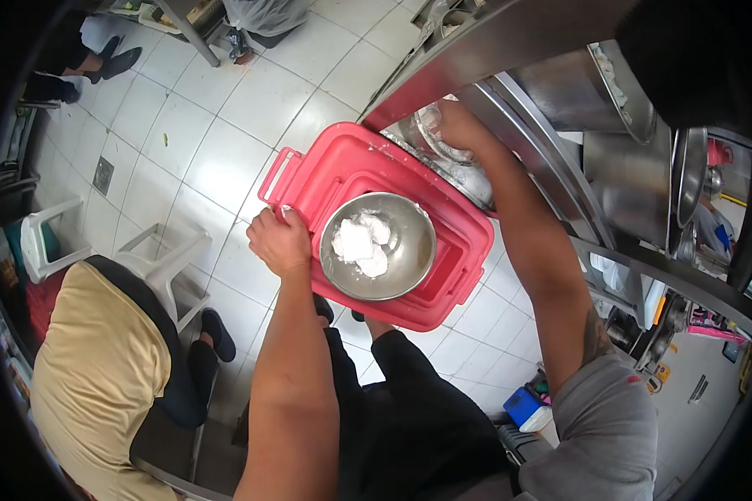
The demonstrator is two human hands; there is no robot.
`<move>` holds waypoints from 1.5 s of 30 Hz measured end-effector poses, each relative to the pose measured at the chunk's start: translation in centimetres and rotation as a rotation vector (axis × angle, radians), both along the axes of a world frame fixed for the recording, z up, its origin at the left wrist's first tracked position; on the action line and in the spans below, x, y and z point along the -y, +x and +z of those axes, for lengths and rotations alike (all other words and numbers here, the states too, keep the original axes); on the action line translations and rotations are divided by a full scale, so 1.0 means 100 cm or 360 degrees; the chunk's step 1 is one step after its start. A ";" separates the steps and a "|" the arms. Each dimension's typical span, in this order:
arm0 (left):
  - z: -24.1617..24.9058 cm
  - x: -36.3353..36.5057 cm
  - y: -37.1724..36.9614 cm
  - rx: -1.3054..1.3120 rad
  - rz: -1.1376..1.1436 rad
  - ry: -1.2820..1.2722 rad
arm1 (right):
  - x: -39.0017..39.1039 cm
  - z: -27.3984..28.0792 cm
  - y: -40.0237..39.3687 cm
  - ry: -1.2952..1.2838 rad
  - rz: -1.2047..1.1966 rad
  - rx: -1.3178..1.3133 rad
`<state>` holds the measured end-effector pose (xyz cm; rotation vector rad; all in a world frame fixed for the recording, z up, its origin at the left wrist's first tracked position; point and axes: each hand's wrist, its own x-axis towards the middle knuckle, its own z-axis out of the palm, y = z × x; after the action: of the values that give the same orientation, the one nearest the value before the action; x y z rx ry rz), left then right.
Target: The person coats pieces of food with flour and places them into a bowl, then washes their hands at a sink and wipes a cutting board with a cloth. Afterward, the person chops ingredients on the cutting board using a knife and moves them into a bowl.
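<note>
A steel mixing bowl (414, 250) with white, floury-looking lumps (361, 244) in it rests on a red plastic lid (334, 159). My left hand (280, 240) grips the lid's left edge, its fingers curled over the rim just below the red handle loop. Up at the right, my right hand (458, 125) reaches into a metal container (414, 134) holding white powdery stuff, under the steel frame. The fingertips of that hand are hidden, so what they hold, if anything, does not show.
Steel shelving (551, 159) with large pots runs close along the right. A person in a yellow top (100, 359) sits at the lower left, beside a white plastic stool (163, 259). Another person's feet (117, 63) show at upper left. White floor tiles (226, 159) lie below.
</note>
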<state>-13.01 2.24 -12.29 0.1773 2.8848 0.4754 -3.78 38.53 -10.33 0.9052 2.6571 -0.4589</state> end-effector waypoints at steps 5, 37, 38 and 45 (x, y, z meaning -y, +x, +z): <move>-0.002 0.000 -0.001 0.0000 0.0003 0.0019 | 0.019 0.028 -0.008 0.0122 0.0201 -0.0035; -0.002 -0.001 0.000 0.0010 -0.0001 -0.0027 | 0.007 0.004 -0.014 0.0305 0.0092 -0.0210; -0.003 -0.001 -0.001 0.0007 0.0006 -0.0024 | 0.008 0.009 -0.019 0.0237 0.0024 -0.0192; -0.001 -0.001 0.000 -0.0018 -0.0002 -0.0008 | 0.003 -0.002 -0.024 0.0235 0.0083 -0.0102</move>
<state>-13.01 2.36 -12.39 0.1816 2.8964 0.4683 -6.19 38.21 -10.49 0.8735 2.7959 -0.2870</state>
